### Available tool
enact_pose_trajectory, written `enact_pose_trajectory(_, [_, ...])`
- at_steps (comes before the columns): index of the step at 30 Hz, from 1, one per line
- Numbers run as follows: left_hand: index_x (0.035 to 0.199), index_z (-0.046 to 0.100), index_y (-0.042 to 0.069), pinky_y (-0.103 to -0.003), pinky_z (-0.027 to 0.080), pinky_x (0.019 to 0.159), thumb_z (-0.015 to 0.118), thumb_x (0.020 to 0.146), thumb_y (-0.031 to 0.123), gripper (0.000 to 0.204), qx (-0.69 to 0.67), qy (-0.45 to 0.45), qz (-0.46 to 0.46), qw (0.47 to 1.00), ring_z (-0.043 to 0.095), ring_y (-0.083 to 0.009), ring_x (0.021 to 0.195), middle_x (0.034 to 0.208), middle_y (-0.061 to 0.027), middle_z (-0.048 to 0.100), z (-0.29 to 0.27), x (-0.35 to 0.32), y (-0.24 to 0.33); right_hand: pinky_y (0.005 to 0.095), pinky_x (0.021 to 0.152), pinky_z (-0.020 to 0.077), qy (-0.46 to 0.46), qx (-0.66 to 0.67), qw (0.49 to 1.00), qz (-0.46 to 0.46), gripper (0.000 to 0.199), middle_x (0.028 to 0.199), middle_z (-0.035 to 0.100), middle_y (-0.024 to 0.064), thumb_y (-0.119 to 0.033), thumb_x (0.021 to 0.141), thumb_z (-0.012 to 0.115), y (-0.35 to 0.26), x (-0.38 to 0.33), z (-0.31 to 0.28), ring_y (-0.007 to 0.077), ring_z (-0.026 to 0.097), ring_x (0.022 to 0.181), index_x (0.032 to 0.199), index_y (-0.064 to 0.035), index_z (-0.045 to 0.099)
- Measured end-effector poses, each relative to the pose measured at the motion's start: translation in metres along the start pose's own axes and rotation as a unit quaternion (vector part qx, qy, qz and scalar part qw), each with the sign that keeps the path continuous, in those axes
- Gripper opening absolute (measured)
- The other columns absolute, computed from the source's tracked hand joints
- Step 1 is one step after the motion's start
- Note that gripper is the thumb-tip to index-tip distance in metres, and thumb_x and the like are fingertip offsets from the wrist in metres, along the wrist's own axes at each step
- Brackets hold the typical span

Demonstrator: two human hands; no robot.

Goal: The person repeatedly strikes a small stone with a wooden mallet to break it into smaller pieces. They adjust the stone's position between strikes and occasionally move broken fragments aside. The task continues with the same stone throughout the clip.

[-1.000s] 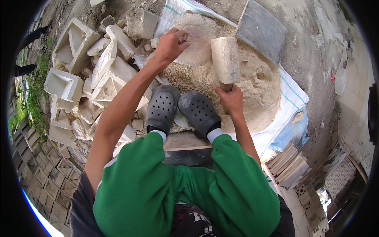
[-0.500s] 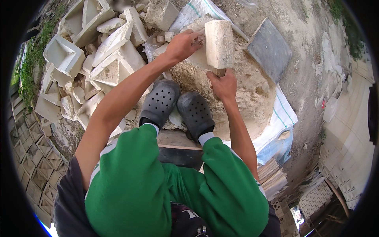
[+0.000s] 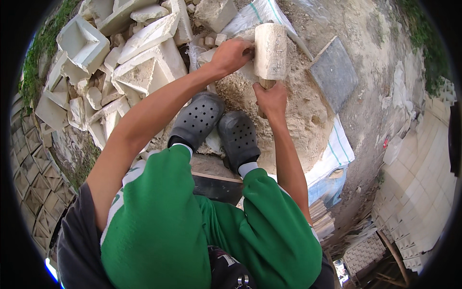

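Observation:
My right hand (image 3: pixel 271 98) is closed around the wooden handle of a large pale mallet (image 3: pixel 270 50), whose block-shaped head stands upright above the hand. My left hand (image 3: pixel 232 54) reaches forward and grips a pale stone piece (image 3: pixel 244 36) just left of the mallet head; most of that piece is hidden behind the hand and mallet. Both hands are above a mound of sandy rubble (image 3: pixel 293 111). My feet in grey perforated clogs (image 3: pixel 216 125) rest at the mound's near side, below the hands.
A heap of broken pale cast blocks (image 3: pixel 120 62) lies to the left. A dark square slab (image 3: pixel 334 72) sits right of the mound, on dirt. A white woven sack (image 3: pixel 337 149) lies under the rubble. Stacked patterned tiles (image 3: pixel 418 192) stand at far right.
The mallet has swung up from the mound to upright beside my left hand. The view has tilted, shifting the hands higher in the picture.

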State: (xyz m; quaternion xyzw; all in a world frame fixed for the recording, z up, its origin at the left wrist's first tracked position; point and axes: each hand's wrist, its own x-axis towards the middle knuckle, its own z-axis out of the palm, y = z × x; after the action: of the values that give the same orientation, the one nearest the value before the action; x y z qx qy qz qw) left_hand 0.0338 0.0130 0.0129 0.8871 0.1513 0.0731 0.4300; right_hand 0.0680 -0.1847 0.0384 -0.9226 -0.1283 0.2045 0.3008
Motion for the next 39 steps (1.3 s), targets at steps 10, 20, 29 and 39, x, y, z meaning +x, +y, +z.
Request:
enact_pose_trajectory(10, [0.105,0.075,0.005,-0.041,0.055,0.078,0.075,0.086,0.02,0.024,-0.027,-0.006,-0.039,0.999,0.07,-0.0296,0.086,0.094,-0.0137,0.072,0.003,-0.007,-0.004,0.0365,0.054,0.0553,-0.002,0.059,0.998,0.009,0.04,0.072,0.071,0.0127,-0.028,0.083,0.079,-0.022,-0.004,-0.032,0.022,0.071,0.056,0.1,0.0066,0.067])
enact_pose_trajectory(20, [0.106,0.073,0.003,-0.043,0.054,0.082,0.075,0.085,0.022,0.028,-0.007,0.004,-0.037,0.999,0.069,-0.0335,0.09,0.099,-0.0151,0.07,0.005,-0.012,0.009,0.0404,0.063,0.0575,0.016,0.017,1.0,0.0,0.044,0.072,0.072,0.0168,-0.031,0.08,0.076,0.003,0.006,-0.01,0.0258,0.072,0.057,0.101,0.0072,0.07])
enact_pose_trajectory(29, [0.106,0.074,0.009,-0.042,0.054,0.079,0.077,0.087,0.025,0.025,0.012,0.025,-0.026,0.999,0.068,-0.0294,0.086,0.096,-0.0121,0.069,0.013,-0.015,-0.001,0.0408,0.068,0.0573,0.017,-0.027,0.998,-0.048,0.049,0.079,0.072,0.0225,-0.031,0.08,0.076,-0.008,-0.006,-0.015,0.03,0.071,0.058,0.106,0.0097,0.068])
enact_pose_trajectory(39, [0.104,0.075,0.011,-0.041,0.053,0.073,0.075,0.09,0.029,0.023,0.039,0.029,-0.048,0.998,0.066,-0.0272,0.08,0.089,-0.0082,0.068,0.009,-0.019,0.0,0.0358,0.057,0.0558,0.009,0.017,1.0,0.0,0.041,0.075,0.072,0.0143,-0.028,0.081,0.078,-0.015,-0.007,-0.03,0.0211,0.072,0.058,0.098,0.0084,0.07])
